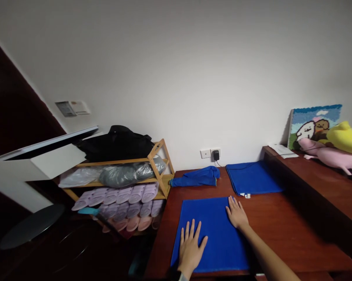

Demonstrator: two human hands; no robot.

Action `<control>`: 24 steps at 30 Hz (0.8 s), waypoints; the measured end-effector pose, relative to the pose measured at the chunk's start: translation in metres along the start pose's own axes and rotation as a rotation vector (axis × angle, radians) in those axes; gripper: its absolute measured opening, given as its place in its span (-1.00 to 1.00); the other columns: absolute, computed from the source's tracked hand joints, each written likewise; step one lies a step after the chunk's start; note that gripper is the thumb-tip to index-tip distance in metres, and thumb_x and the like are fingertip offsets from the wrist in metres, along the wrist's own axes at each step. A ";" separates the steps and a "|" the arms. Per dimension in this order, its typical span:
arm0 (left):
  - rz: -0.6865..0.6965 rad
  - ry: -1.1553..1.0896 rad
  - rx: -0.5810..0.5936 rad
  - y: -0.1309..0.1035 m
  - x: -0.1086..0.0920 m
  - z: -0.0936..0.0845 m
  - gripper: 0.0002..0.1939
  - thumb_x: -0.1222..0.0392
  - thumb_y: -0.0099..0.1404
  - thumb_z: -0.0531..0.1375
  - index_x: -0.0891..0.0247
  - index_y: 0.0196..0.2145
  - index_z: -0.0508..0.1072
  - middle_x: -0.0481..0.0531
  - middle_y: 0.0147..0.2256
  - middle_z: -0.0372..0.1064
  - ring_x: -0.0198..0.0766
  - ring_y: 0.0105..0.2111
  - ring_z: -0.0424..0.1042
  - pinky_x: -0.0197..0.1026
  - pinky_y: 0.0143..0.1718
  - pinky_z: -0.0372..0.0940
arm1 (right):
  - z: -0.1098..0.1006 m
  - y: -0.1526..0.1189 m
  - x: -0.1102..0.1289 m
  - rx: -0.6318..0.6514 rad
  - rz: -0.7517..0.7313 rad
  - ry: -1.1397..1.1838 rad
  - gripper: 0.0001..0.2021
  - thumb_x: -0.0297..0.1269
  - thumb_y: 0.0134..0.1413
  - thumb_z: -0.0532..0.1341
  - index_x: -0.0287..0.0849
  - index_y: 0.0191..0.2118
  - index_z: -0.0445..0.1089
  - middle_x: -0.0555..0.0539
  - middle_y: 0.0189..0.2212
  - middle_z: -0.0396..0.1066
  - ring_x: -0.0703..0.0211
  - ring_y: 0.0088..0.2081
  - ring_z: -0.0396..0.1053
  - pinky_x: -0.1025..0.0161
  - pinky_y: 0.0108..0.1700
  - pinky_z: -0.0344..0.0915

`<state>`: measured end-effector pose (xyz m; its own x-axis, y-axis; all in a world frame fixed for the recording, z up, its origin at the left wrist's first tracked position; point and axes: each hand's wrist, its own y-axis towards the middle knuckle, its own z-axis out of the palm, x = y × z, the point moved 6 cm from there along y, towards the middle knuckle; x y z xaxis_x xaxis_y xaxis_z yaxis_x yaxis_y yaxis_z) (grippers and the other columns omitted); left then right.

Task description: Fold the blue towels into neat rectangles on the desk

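A blue cloth point(213, 234) lies spread flat on the reddish-brown wooden table point(292, 226). My left hand point(190, 248) rests on its left part with the fingers spread, palm down. At the cloth's upper right edge, my right hand point(236, 213) lies flat with fingers stretched out. Neither hand holds anything. Behind and to the right is a folded blue cloth point(254, 177) with small white tags at its front edge. A crumpled, loosely folded blue cloth point(196, 177) sits along the table's back edge.
To the left stands a wooden rack point(156, 168) with several slippers point(135, 194) and a black bag point(117, 144) on top. A raised brown ledge point(319, 175) at the right carries a pink plush toy point(330, 154). A black plug point(216, 155) sits in the wall socket, its cord reaching the table.
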<state>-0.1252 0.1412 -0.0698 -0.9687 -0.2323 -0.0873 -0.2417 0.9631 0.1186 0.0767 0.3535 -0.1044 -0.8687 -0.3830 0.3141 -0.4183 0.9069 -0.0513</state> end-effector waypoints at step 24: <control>-0.096 -0.004 0.039 0.125 0.068 0.009 -0.31 -0.24 0.51 -0.17 0.08 0.45 0.07 0.08 0.47 -0.11 -0.01 0.45 -0.11 0.12 0.42 -0.09 | 0.007 0.007 -0.005 -0.009 0.017 -0.063 -0.28 -0.01 0.38 -0.27 -0.34 0.50 -0.23 -0.08 0.51 -0.28 0.07 0.50 -0.33 0.05 0.48 -0.36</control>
<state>-0.2210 0.2473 -0.0699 -0.9408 -0.3236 -0.1007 -0.3311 0.9410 0.0704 0.0760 0.3603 -0.1133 -0.8909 -0.3771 0.2530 -0.4007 0.9150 -0.0474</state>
